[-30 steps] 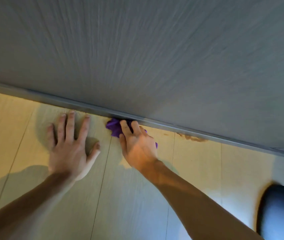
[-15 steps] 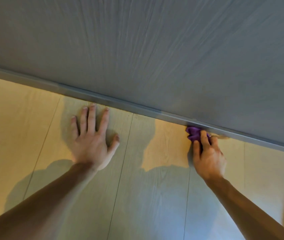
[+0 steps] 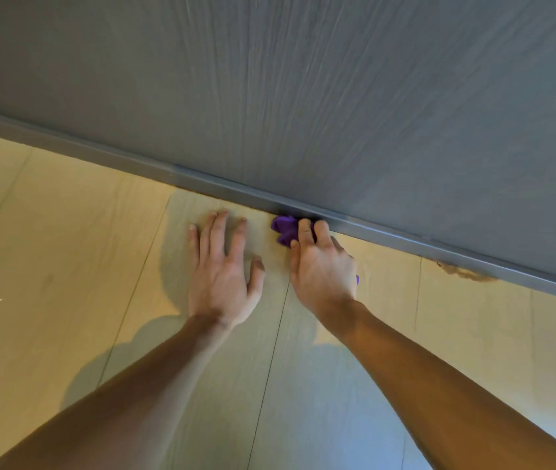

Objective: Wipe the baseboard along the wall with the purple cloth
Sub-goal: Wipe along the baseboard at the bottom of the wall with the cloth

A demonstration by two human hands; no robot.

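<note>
Since half a second ago: right hand and cloth have slid back leftward along the trim, from right of centre to the middle of the frame, now just beside the left hand.
Wall (image 3: 303, 79): grey, wood-grained panel filling the upper half of the frame, its lower edge running diagonally from middle left down to lower right.
Floor (image 3: 49, 249): pale wood-look planks across the lower half, warm light at left, arm shadows falling over the centre.
Baseboard (image 3: 439, 244): narrow grey strip where wall meets floor, crossing the frame from left edge to right edge on a downward slant.
Left hand (image 3: 222, 269): flat on the floor at centre, palm down, fingers spread apart and pointing toward the trim, holding nothing.
Right hand (image 3: 322, 266): at centre, just right of the left hand, fingers curled and clamped on the cloth, fingertips touching the baseboard.
Purple cloth (image 3: 285, 228): bunched under the right hand's fingers, pressed against the foot of the baseboard, one fold sticking out to the left and a sliver showing at the hand's right edge.
Brown stain (image 3: 463, 271): smear on the floor against the trim, right of centre, well apart from the cloth.
</note>
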